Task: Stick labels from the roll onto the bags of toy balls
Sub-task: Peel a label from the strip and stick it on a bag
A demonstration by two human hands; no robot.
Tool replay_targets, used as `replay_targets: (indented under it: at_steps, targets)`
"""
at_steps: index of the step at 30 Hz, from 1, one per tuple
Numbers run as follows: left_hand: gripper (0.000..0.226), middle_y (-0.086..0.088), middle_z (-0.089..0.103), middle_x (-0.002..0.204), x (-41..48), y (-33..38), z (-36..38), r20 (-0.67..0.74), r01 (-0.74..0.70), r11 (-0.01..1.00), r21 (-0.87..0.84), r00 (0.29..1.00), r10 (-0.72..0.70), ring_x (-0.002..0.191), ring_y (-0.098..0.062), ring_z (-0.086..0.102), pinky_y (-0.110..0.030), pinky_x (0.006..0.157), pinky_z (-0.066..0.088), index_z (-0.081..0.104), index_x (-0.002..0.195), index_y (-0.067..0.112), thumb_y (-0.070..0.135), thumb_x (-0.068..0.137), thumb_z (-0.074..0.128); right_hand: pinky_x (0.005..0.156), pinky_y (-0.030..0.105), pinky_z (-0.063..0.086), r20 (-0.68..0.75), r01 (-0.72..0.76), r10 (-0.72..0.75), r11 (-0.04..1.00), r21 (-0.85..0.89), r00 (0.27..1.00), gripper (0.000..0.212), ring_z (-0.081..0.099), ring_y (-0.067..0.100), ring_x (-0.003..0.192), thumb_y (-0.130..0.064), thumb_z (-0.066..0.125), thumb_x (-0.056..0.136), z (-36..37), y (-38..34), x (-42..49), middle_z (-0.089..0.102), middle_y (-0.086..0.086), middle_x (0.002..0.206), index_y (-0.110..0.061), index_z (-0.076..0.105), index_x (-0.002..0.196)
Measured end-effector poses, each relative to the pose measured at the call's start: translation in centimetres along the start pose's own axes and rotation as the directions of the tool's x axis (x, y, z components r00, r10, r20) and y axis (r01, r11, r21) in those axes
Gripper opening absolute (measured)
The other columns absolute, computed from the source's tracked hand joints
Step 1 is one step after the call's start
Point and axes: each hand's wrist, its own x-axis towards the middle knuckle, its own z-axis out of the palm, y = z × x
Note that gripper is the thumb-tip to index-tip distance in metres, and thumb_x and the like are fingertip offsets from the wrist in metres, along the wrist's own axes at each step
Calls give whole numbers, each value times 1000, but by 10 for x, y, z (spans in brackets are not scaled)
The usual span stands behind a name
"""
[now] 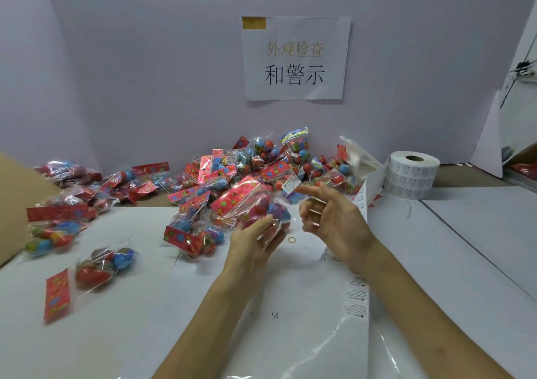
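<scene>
My left hand (255,239) grips a clear bag of red and blue toy balls (250,204) with a red printed header, lifted above the table. My right hand (331,219) hovers just right of the bag with a small white label (291,185) stuck to its raised fingertip, its other fingers loosely curled. The label roll (411,175) stands at the back right. Its strip (360,285) trails down toward me under my right forearm.
A heap of ball bags (247,166) lies against the back wall. More bags (58,219) are scattered at the left, one (96,274) near the front left. A yellow rubber band (291,239) lies on the white table. A cardboard flap (17,204) borders the left.
</scene>
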Motion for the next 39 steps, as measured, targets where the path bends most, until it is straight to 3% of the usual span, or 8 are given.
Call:
replay_targets:
  at_steps: [4, 7, 10, 17, 23, 28, 36, 39]
  targets:
    - [41, -26, 66, 129, -1, 1, 0, 3, -16, 997, -78, 1000, 17, 121, -35, 65, -40, 99, 57, 54, 135, -11, 5, 97, 57, 57, 28, 45, -3, -94, 94, 995, -21, 996, 47, 51, 14, 57, -48, 55, 86, 2, 4, 2, 57, 8, 67, -11, 77, 103]
    - [23, -18, 74, 108, 0, 0, -2, 30, -40, 998, -44, 999, 42, 114, -32, 67, -40, 102, 54, 77, 99, 0, 9, 98, 56, 56, 27, 46, -5, -120, 120, 989, -82, 993, 47, 52, 12, 56, -46, 51, 91, 4, 8, 2, 55, 7, 65, -9, 76, 107]
    - [33, -13, 76, 101, -1, 2, -2, 47, -53, 998, -22, 997, 54, 110, -27, 69, -37, 99, 55, 80, 79, 8, 10, 100, 54, 56, 27, 43, -2, -118, 119, 986, -115, 993, 46, 53, 11, 54, -41, 44, 101, 5, 11, 2, 55, 7, 65, -10, 77, 105]
    - [18, -17, 71, 102, -1, 4, 0, -6, -42, 998, -51, 999, 42, 110, -30, 68, -31, 90, 59, 66, 104, -7, 5, 100, 54, 57, 26, 46, -8, -62, 62, 959, -277, 998, 43, 52, 13, 59, -37, 40, 107, 5, 14, 2, 59, 7, 68, -13, 76, 110]
    - [48, -28, 65, 119, -2, 5, 2, -49, -28, 995, -96, 999, 24, 123, -38, 63, -32, 91, 61, 41, 141, -19, 2, 99, 55, 57, 24, 46, 8, 58, -61, 903, -426, 998, 32, 52, 17, 58, -25, 44, 107, 6, 15, 1, 63, 11, 71, -15, 74, 107]
    - [43, -27, 66, 126, -1, 4, 0, -58, -44, 995, -86, 998, 39, 96, -23, 72, -30, 86, 62, 50, 139, -13, 2, 99, 56, 53, 21, 45, 39, 166, -174, 812, -560, 984, 26, 49, 17, 54, -13, 47, 106, 8, 18, 1, 61, 11, 67, -20, 72, 103]
    - [45, -30, 64, 129, 0, 4, -1, -91, -48, 991, -122, 995, 37, 93, -22, 73, -29, 82, 62, 49, 140, -12, 1, 97, 58, 58, 24, 48, 72, 231, -262, 647, -727, 962, 25, 52, 10, 55, -17, 52, 104, 1, 22, 3, 64, 3, 64, -34, 71, 106]
    - [47, -30, 62, 133, -1, 4, -1, -98, -48, 992, -116, 994, 37, 102, -26, 70, -30, 85, 62, 48, 141, -11, 0, 97, 59, 58, 14, 44, 88, 260, -319, 551, -793, 944, 25, 55, 3, 53, -17, 56, 102, -2, 26, 3, 63, -5, 62, -35, 72, 109]
